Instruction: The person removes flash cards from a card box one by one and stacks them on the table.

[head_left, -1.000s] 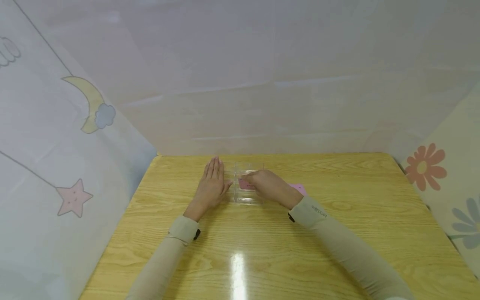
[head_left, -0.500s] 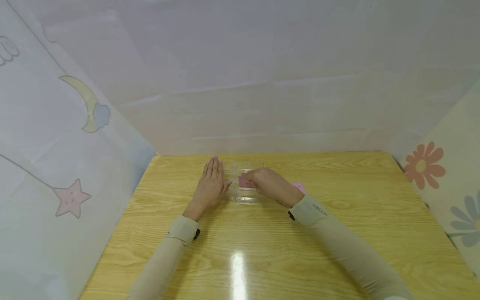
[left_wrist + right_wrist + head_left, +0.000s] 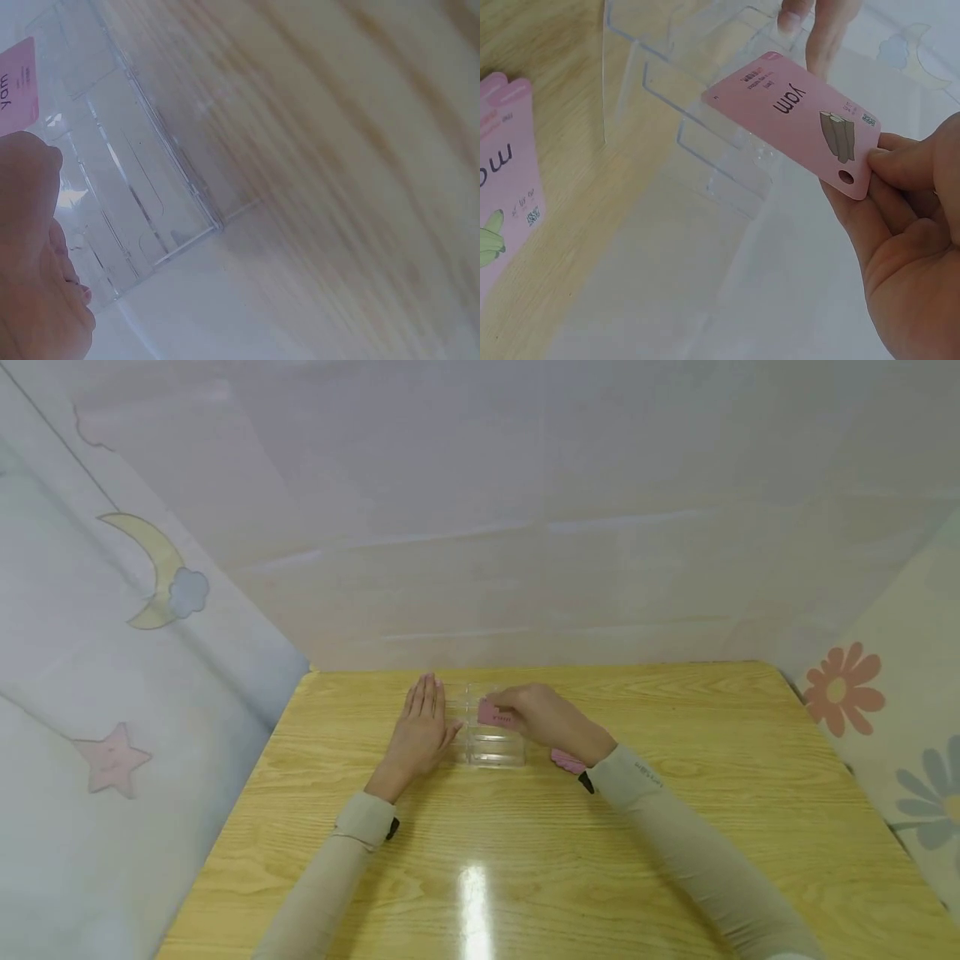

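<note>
My right hand (image 3: 558, 722) pinches a pink flash card (image 3: 802, 120) between thumb and fingers, over the clear plastic tiered holder (image 3: 497, 752). The card bears the word "yam", a drawing of a brown root and a punched hole at one corner. Its far end overlaps the holder's steps in the right wrist view. My left hand (image 3: 423, 731) lies with straight fingers along the left part of the holder and covers some of it. In the left wrist view, the holder's clear dividers (image 3: 112, 150) run beside that hand.
A stack of pink cards (image 3: 567, 761) lies on the wooden table (image 3: 480, 835), partly under my right wrist in the head view. Its top card (image 3: 502, 172) shows a green drawing. Pale printed sheets (image 3: 480, 568) wall the back and sides.
My right hand has raised the card and shifted slightly away from me, uncovering more of the holder's near steps. The near part of the card stack now shows. My left hand stays put.
</note>
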`<state>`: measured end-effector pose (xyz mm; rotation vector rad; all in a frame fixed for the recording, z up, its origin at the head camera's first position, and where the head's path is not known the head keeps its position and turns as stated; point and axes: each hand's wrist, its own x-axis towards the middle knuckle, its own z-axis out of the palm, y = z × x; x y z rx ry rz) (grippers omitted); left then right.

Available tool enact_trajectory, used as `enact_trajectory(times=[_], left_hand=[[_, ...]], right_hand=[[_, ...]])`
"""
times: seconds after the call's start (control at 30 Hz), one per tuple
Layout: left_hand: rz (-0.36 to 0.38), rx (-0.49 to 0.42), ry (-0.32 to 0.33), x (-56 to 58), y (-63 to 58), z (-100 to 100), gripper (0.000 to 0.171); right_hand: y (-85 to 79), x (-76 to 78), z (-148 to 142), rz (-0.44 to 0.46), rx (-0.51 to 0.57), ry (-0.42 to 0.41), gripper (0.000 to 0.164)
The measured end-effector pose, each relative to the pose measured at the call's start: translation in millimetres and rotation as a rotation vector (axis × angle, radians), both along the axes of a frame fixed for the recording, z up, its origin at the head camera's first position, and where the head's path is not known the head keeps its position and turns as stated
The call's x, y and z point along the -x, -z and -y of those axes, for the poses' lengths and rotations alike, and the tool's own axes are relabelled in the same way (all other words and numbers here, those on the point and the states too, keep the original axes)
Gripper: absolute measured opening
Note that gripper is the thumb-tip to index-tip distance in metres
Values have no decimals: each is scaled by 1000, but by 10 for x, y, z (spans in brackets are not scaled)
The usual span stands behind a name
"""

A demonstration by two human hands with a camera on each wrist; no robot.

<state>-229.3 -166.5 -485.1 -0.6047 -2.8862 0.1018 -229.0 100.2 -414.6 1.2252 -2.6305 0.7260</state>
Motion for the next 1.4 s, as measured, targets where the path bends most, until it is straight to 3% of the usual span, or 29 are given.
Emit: enact_trajectory(times=[0.63,1.4], left_hand=[[-16,7,5,-13,-14,-21,81],[15,11,-4,-40,-26,-19,81]], right_hand=[[-134,-1,-168,110,126,31,33],[-75,-7,-337,309,215,76,40]])
